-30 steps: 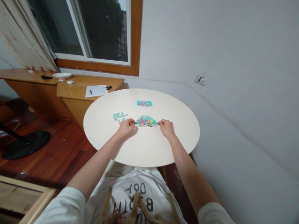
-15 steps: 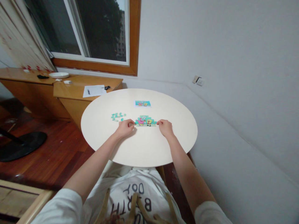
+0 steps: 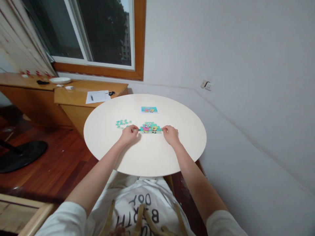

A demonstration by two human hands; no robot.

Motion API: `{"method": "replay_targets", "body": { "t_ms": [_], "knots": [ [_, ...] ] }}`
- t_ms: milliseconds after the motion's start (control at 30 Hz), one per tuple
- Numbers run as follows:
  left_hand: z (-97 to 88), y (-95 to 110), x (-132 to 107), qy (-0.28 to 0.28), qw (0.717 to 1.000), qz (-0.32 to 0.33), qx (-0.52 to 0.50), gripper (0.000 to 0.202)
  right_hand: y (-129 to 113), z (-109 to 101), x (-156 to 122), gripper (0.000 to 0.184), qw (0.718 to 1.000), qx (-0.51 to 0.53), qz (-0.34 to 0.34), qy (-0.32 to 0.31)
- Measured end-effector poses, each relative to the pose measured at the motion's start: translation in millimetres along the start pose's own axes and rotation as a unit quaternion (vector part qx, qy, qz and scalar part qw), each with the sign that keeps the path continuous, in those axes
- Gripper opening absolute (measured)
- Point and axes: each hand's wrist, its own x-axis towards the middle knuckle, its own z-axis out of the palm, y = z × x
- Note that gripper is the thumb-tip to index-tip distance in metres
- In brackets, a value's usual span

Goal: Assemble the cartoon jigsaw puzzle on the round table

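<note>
A partly assembled cartoon jigsaw puzzle (image 3: pixel 150 128) lies near the middle of a round cream table (image 3: pixel 145 154). My left hand (image 3: pixel 128 134) rests curled at the puzzle's left end, fingertips pinching its edge. At the right end my right hand (image 3: pixel 169 134) is curled the same way, pinching that edge. Several loose teal puzzle pieces (image 3: pixel 122 123) lie just left of and beyond my left hand. A small reference picture card (image 3: pixel 149 109) sits farther back on the table.
A wooden cabinet (image 3: pixel 73 101) stands at the table's left rear, with a paper sheet (image 3: pixel 97 96) and a white plate (image 3: pixel 59 80) on it. A window sits above it. A grey wall runs along the right. A black round floor base (image 3: pixel 22 155) sits at the left.
Both hands stay pinched on the puzzle's ends. The view has drifted a little, so the table and hands sit slightly further left and up.
</note>
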Motion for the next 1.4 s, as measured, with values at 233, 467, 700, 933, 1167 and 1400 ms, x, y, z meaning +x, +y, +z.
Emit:
{"method": "replay_targets", "body": {
  "t_ms": [233, 467, 700, 933, 1167, 1400],
  "knots": [
    [-3.1, 2, 1, 0.029, 0.999, -0.010, -0.011, 0.025, -20, 11, -2, 0.035, 0.979, -0.035, -0.192, -0.061],
    [-2.8, 1, 3, 0.030, 1.000, -0.006, -0.008, 0.025, -28, 17, 2, 0.042, 0.958, -0.112, -0.215, -0.154],
    [-1.2, 0, 2, 0.024, 1.000, 0.008, 0.008, 0.028, -42, 13, -4, 0.043, 0.955, -0.187, -0.191, -0.131],
    [9.2, 19, -7, -0.014, 0.989, 0.104, 0.108, 0.031, -51, 17, 32, 0.037, 0.959, -0.201, -0.149, -0.131],
    [23.6, 44, -9, -0.078, 0.954, 0.141, 0.253, 0.043, -38, 28, 62, 0.042, 0.969, -0.197, -0.096, -0.113],
    [24.7, 50, -3, -0.054, 0.950, 0.145, 0.271, 0.041, -24, 11, 51, 0.032, 0.969, -0.205, -0.112, -0.082]
  ]
}}
